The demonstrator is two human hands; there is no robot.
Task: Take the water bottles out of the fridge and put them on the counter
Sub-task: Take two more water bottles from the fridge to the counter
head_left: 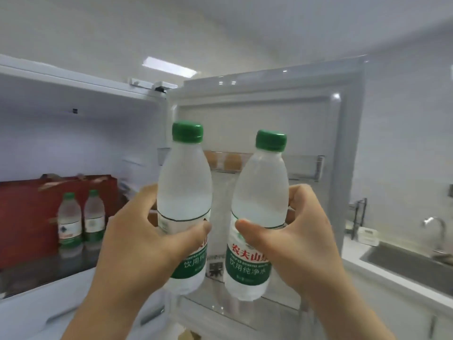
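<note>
While the fridge door (257, 123) stands swung open, each hand holds one water bottle up in front of it. The left hand (137, 241) has its fingers (144, 192) wrapped around the left bottle (185, 192) at its label, thumb pressed across the front. The right hand (301, 241) grips the right bottle (259, 212) in the same way, thumb lying on the upper edge of the green and red label, the other fingers curled round the far side. Both bottles are clear plastic with green caps; they stand nearly upright, tops tilted slightly away from each other, close side by side but not touching. Each is held in the air, clear of any shelf.

Inside the fridge (61, 143), on the left, two more bottles (81, 217) of the same kind stand next to each other on a shelf (49, 266), just in front of a red box (29, 212). Behind the held bottles, a door rack (304, 168) holds some brown rounded items, too blurred to name.

To the right, the white bench (397, 285) runs beside the fridge door, with a steel sink (402, 261) set into it and a curved tap (438, 231) behind the sink. None of the bottles is on the bench
</note>
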